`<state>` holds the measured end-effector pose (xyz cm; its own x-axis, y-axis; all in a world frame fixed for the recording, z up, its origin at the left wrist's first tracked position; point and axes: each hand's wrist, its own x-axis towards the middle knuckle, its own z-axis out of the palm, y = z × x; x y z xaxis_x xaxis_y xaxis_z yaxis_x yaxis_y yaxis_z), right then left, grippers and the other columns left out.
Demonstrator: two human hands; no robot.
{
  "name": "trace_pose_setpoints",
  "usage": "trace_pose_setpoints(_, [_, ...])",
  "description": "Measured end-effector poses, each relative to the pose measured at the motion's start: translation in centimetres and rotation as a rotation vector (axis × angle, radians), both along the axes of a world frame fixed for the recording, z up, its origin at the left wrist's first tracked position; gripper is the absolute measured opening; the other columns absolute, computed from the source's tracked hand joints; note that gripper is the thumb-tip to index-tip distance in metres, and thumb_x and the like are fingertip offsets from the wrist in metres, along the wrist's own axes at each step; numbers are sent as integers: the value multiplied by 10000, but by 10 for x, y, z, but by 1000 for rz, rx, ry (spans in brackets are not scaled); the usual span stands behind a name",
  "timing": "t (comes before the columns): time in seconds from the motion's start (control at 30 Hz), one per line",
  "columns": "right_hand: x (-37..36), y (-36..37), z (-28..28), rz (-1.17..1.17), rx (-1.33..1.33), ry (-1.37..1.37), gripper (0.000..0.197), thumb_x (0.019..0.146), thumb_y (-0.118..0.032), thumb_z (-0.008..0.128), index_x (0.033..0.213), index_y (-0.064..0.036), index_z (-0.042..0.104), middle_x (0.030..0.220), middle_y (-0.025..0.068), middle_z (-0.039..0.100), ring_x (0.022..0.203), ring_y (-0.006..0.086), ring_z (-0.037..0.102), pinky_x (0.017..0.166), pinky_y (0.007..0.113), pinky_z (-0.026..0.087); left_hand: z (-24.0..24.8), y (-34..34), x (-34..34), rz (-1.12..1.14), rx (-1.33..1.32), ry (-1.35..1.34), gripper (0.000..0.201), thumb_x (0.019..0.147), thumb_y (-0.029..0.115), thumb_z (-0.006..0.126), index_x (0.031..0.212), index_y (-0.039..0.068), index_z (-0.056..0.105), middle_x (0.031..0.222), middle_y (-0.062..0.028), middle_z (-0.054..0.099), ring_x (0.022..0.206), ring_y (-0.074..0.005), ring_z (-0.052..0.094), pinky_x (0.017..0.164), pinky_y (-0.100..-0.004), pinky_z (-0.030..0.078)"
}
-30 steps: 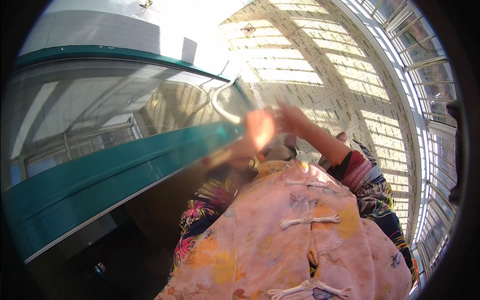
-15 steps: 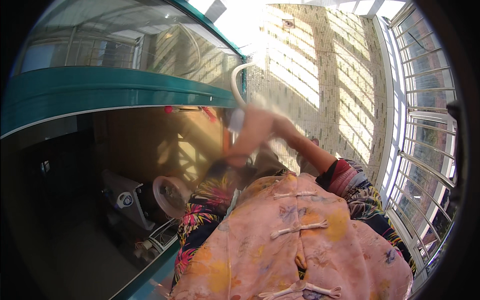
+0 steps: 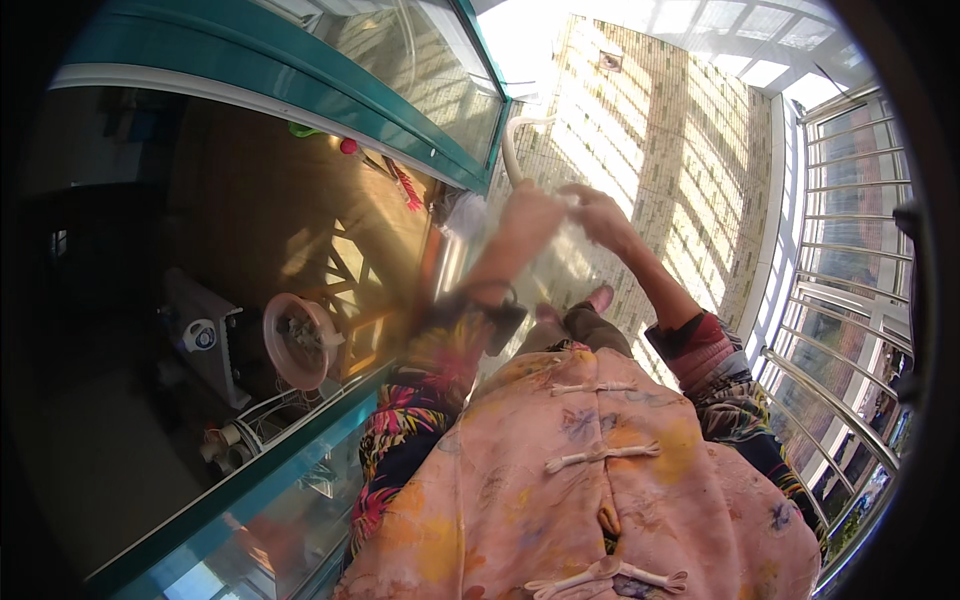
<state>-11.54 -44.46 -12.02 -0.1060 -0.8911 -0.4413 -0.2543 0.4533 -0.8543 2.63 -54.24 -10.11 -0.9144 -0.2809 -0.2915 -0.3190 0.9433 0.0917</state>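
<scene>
In the middle of the view my two hands are held close together in front of my body, a small gap between them. My left hand (image 3: 530, 218) is smeared by motion, and its fingers cannot be made out. It is beside the lower end of a white curved hose (image 3: 512, 150); whether it touches the hose I cannot tell. My right hand (image 3: 602, 218) has its fingers bent inward toward the left hand, in a pinch. A small pale patch shows near the fingertips, too blurred to name. A dark thing (image 3: 505, 325) hangs at my left wrist.
A teal-framed glass door (image 3: 300, 100) stands at left. Past its threshold are a pink basin (image 3: 270, 340), a white appliance (image 3: 205, 340) and coiled pipes (image 3: 245, 440). A white bundle (image 3: 462, 213) lies by the doorway. Barred windows (image 3: 850, 240) line the right of the tiled floor (image 3: 700, 190).
My hands, overlapping before, have come apart, the right one now to the right of the left. The whole view has turned, so more of the room past the doorway shows.
</scene>
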Motion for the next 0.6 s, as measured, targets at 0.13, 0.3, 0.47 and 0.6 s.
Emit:
trace_pose_setpoints(0.13, [3,-3,5,-230,93,-524,565,893,-519,539,1156,-28,636,942,95,644,748,135,589,669,303,489,-14,16,11,-160,-74,127,149,796,138,604,866,73,719,805,-80,700,887,-268,660,852,-391,459])
trace_pose_setpoints(0.3, [41,-50,-4,-96,92,-135,450,914,-428,576,1031,-2,659,1000,129,656,837,197,630,712,335,510,-37,45,21,-130,-401,9,205,768,152,580,867,88,748,911,-90,703,1020,-271,613,987,-449,402])
trace_pose_setpoints(0.47, [38,-71,-7,-821,167,-1061,258,975,-231,414,1030,1,512,880,120,572,744,241,560,739,417,485,-37,40,27,44,-274,320,180,804,130,560,875,49,705,976,-108,679,1172,-284,542,1118,-506,301])
trace_pose_setpoints(0.6, [9,-71,-12,-992,-87,-1303,215,917,-253,438,847,-53,401,680,72,436,561,195,447,566,379,453,-9,77,13,302,77,747,168,786,65,594,943,12,626,1140,-155,611,1270,-350,460,1109,-500,323])
